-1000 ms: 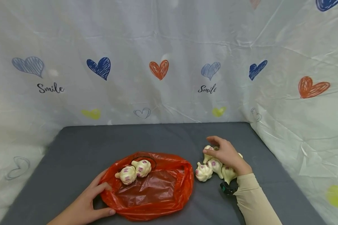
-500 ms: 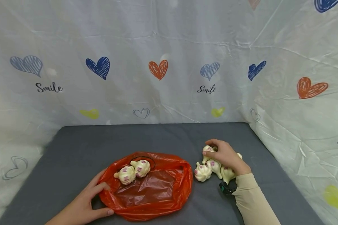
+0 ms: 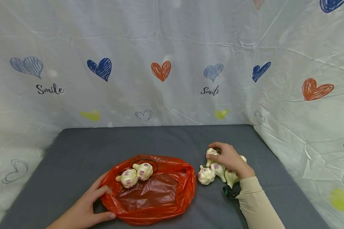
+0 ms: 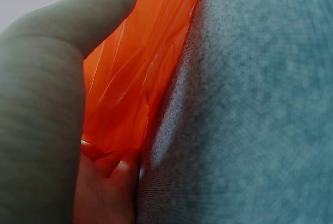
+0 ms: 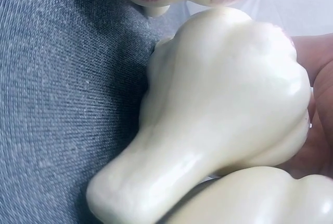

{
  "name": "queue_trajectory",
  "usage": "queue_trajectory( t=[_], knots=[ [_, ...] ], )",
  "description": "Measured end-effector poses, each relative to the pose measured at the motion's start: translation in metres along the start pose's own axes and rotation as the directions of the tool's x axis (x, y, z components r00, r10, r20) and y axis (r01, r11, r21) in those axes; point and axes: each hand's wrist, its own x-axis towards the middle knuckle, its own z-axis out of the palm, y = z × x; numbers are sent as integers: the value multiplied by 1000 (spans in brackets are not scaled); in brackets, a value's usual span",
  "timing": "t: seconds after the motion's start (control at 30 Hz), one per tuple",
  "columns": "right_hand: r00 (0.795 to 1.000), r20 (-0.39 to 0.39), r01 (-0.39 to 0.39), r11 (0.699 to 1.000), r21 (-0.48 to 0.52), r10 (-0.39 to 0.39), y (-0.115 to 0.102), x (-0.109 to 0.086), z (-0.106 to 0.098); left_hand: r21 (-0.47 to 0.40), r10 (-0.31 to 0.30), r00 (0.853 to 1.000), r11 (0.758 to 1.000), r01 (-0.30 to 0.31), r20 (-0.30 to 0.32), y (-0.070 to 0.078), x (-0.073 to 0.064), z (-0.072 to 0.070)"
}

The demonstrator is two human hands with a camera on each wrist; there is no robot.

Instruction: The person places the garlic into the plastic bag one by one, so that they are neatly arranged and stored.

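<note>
A red plastic bag [image 3: 186,190] lies with its mouth spread wide, two garlic bulbs [image 3: 144,171] inside at its left. My left hand [image 3: 86,203] grips the bag's left side, thumb at the near edge and fingers at the rim; the left wrist view has the thumb [image 4: 104,13] against the red film. My right hand [image 3: 230,157] reaches over a cluster of garlic bulbs [image 3: 206,175] and holds the farthest bulb [image 3: 211,155], thumb on its near side and fingers curled over the far side. Close in the right wrist view, a pale bulb [image 5: 223,89] sits before the palm.
A dark grey cloth [image 3: 126,140] covers the table. Hanging behind and at the sides is a white curtain [image 3: 183,38] printed with hearts. Several bulbs, one of them long-necked [image 3: 231,176], lie beneath my right wrist beside a black wrist strap [image 3: 230,192].
My right hand has come down slightly, and its fingers have closed around the far bulb. The left hand and the bag keep their places.
</note>
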Motion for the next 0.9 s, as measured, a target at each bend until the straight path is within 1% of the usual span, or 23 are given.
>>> queue_trajectory(
  t=[0.07,0.27,0.47,0.67,0.9],
  knots=[
    [1000,1,8,1000,0,-8,0,0,0,-3,1,1000,1000,-1,0,0,0,0],
    [1000,-2,5,1000,-2,-5,1,0,-1,-19,-27,1000,999,27,-4,-1,0,2],
    [1000,-10,3,1000,1,-3,-1,1,-1,-21,-28,1000,999,28,-6,-1,0,1],
    [1000,-23,21,1000,1,-21,-6,-1,-2,-38,-14,1000,999,14,7,-1,0,0],
    [998,-61,33,999,-6,-33,-7,-1,-2,-36,-3,1000,999,3,4,-1,0,1]
  ],
)
